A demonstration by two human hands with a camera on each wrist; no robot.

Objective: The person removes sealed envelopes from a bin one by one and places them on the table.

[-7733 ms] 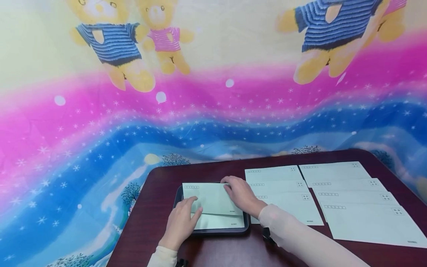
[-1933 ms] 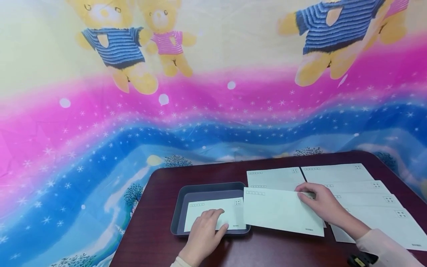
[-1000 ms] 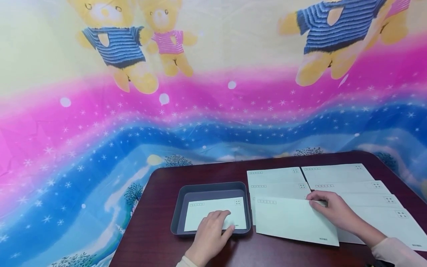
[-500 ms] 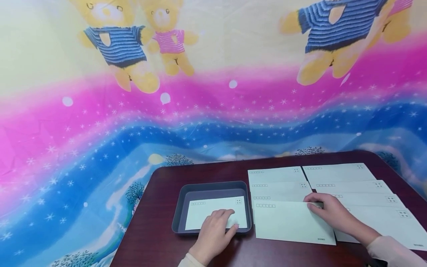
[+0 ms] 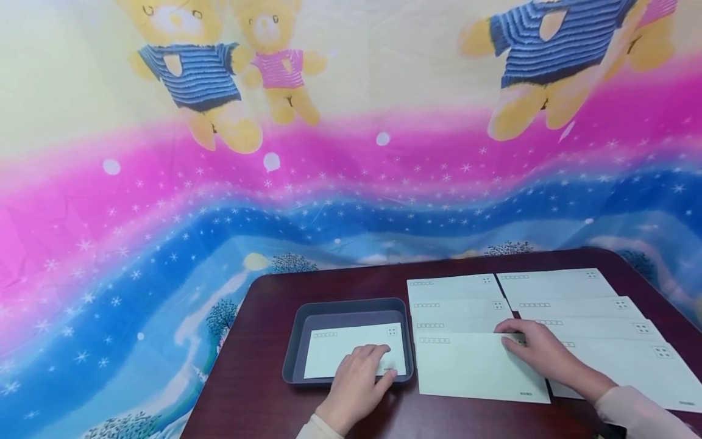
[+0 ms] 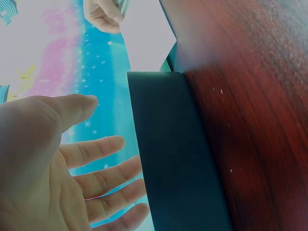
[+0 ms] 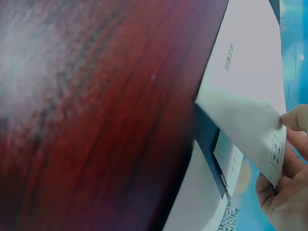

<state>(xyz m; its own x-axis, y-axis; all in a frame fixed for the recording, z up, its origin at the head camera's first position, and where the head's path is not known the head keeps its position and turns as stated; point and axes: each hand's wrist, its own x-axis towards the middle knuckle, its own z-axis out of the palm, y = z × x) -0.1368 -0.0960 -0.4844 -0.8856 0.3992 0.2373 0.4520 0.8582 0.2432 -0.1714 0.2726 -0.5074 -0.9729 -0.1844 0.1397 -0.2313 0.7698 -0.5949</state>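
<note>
My right hand (image 5: 543, 352) pinches the top right corner of a pale green envelope (image 5: 466, 372), which overlaps the front of the left column of envelopes. In the right wrist view, thumb and fingers hold that envelope's (image 7: 250, 86) corner, bent up off the surface. My left hand (image 5: 356, 381) hovers with loosely spread fingers over the front right of a dark grey tray (image 5: 323, 318). Inside the tray lies one more envelope (image 5: 331, 352), partly hidden by this hand. In the left wrist view, the left hand (image 6: 57, 159) holds nothing, beside the tray's dark outer wall (image 6: 173, 154).
Behind the held envelope lie overlapping envelopes (image 5: 446, 290) in the left column. A right column of several overlapping envelopes (image 5: 620, 375) fans towards the front right. All lie on a dark red-brown table (image 5: 241, 366). A cloth with printed bears (image 5: 192, 79) hangs behind.
An envelope has gone from the tray to the front of the left column in my right hand. Over the last second it settled slightly leftward. The left hand shifted a little right.
</note>
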